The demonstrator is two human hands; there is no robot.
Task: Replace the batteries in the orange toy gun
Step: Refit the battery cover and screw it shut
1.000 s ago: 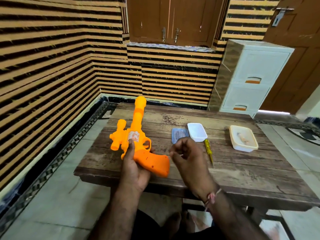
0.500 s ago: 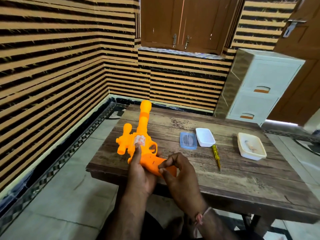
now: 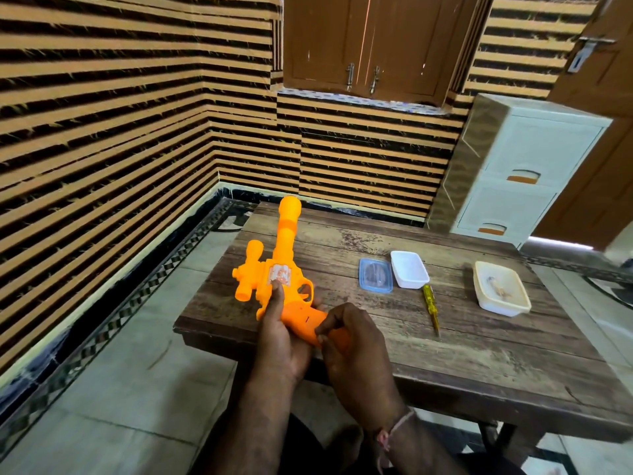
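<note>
Both hands are on the orange toy gun (image 3: 281,286), held at the near left corner of the worktop (image 3: 479,344), barrel pointing away. The left hand (image 3: 279,341) wraps the body, thumb on its sticker; the right hand (image 3: 356,347) curls its fingers (image 3: 325,329) around the grip's butt. No batteries show, and the yellow screwdriver (image 3: 430,308) lies untouched beside the white tub (image 3: 409,269), so most work likely remains.

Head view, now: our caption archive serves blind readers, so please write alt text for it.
A person's left hand holds an orange toy gun over a wooden table while the right hand pinches its grip. To the right lie a blue lid, two white tubs and a yellow screwdriver.
</note>
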